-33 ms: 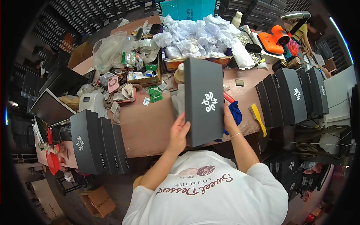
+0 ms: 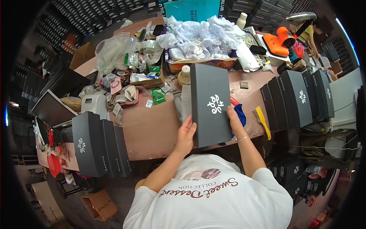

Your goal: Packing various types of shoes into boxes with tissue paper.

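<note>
A dark grey shoebox [image 2: 211, 107] with a white printed mark is held up over the table's near edge, its lid facing me. My left hand [image 2: 186, 134] grips the box's lower left side, thumb against the edge. On its lower right side lies my right hand [image 2: 235, 121], a thin bracelet at the wrist; its fingers are partly behind the box. Behind the box some pale sheets [image 2: 185, 100] and a blue cloth [image 2: 239, 113] show in part. A yellow-handled brush [image 2: 262, 121] rests right of my right hand.
Dark shoeboxes stand in rows at left [image 2: 90, 143] and right [image 2: 295, 97]. At the back, a bin [image 2: 198, 65] overflows with crumpled white paper. Nearby are a cream bottle [image 2: 184, 75], a carton of small items [image 2: 148, 81] and an orange device [image 2: 275, 45]. Another person [image 2: 308, 36] works far right.
The shoebox has shifted slightly right with both hands, and its top end has come lower. More of the cream bottle behind it now shows.
</note>
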A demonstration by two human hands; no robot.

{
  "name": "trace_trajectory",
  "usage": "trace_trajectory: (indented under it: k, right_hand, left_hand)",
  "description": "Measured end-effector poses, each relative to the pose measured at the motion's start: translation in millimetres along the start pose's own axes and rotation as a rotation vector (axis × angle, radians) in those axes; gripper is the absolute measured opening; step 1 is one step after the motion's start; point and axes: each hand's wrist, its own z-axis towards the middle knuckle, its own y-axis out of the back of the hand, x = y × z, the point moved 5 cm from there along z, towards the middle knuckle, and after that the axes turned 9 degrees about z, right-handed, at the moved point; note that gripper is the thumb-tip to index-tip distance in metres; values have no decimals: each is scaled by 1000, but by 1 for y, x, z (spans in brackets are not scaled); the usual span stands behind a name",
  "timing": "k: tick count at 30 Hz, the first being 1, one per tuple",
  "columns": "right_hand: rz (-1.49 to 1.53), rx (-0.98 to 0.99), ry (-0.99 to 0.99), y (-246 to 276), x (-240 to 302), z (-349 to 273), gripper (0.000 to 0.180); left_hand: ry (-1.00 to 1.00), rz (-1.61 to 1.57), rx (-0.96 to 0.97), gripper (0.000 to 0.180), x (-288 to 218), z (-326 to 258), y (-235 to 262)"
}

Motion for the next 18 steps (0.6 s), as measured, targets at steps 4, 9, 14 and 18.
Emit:
trace_trajectory:
  k: [4, 9, 14, 18]
  right_hand:
    - [-486, -70, 47, 33, -32, 8, 53]
    - [-857, -42, 79, -6, -76, 11, 59]
    - [-847, -142, 2, -5, -105, 15, 64]
    - [-678, -132, -130, -7, -106, 15, 68]
  left_hand:
    - [-485, 1364, -161, 53, 26, -11, 27]
    - [-24, 1035, -389, 48, 67, -44, 81]
    - [179, 745, -208, 45, 85, -34, 107]
    - [415, 846, -145, 56, 87, -14, 131]
